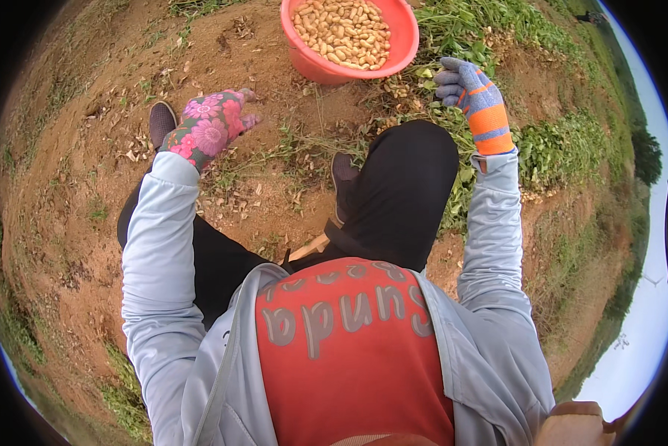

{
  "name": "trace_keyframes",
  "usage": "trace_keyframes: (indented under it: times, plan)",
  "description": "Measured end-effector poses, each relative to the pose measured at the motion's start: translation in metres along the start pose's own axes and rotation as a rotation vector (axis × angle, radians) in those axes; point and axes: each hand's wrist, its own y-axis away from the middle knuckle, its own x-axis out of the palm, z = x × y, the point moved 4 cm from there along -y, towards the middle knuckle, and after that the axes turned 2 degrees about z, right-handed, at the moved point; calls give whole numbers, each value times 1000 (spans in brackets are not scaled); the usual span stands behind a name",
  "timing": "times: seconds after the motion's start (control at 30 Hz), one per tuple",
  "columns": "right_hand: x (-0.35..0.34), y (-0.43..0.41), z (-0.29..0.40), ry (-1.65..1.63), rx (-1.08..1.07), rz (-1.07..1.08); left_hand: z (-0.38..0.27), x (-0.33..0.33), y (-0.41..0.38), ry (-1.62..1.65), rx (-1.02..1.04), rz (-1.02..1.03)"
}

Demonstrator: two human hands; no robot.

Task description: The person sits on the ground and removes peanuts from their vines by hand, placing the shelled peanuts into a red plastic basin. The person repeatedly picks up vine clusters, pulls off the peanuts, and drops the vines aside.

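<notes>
My left hand (212, 124), in a floral-patterned glove, hovers over bare soil left of the bucket. Its thumb and fingers are apart, with nothing seen between them. My right hand (470, 100) wears a grey-blue glove with orange bands. It is held just right of the bucket, above uprooted peanut plants (462, 33); its fingers are loosely bent and slightly apart, and no object shows in them. The palm is partly hidden. Ahead of me stands a red plastic bucket (311, 68), well filled with unshelled peanuts (345, 33). Neither hand touches it.
More leafy peanut plants (560, 148) lie in a heap along my right side. Dry leaves and stems litter the brown soil (250, 184) between my feet. My bent knee (417, 161) rises just below the right hand. A piece of wood (310, 247) shows beneath me.
</notes>
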Motion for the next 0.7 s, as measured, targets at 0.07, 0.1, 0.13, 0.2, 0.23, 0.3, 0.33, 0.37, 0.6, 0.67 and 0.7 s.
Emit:
trace_keyframes:
  times: [0.07, 0.1, 0.13, 0.2, 0.23, 0.3, 0.33, 0.37, 0.6, 0.67, 0.7]
  plan:
    - [-44, 19, -21, 155, 83, -253, 4, 4, -2, 33, 3, 27]
    - [-67, 29, -41, 204, 152, -327, 7, 3, -1, 46, 4, 45]
    - [-88, 42, -61, 379, 224, -360, 11, 7, -6, 50, -8, 41]
    - [-130, 57, -119, 667, 316, -368, 3, 4, -9, 35, -30, 38]
    - [-144, 56, -148, 784, 325, -334, 3, 1, -7, 26, -61, 32]
    - [-131, 50, -181, 819, 369, -283, 6, 4, -7, 17, -86, 78]
    - [-119, 44, -188, 891, 260, -288, 8, 6, -7, 33, -91, 79]
    - [-111, 36, -197, 947, 259, -302, 11, 9, -6, 51, -95, 79]
    - [-40, -12, -248, 1454, 567, -59, 20, 17, -9, 54, -61, 31]
    - [-38, -1, -253, 1483, 781, -4, 16, 17, -9, 68, -57, 24]
    - [-51, 3, -274, 1466, 859, -29, 14, 15, -11, 34, -39, 8]
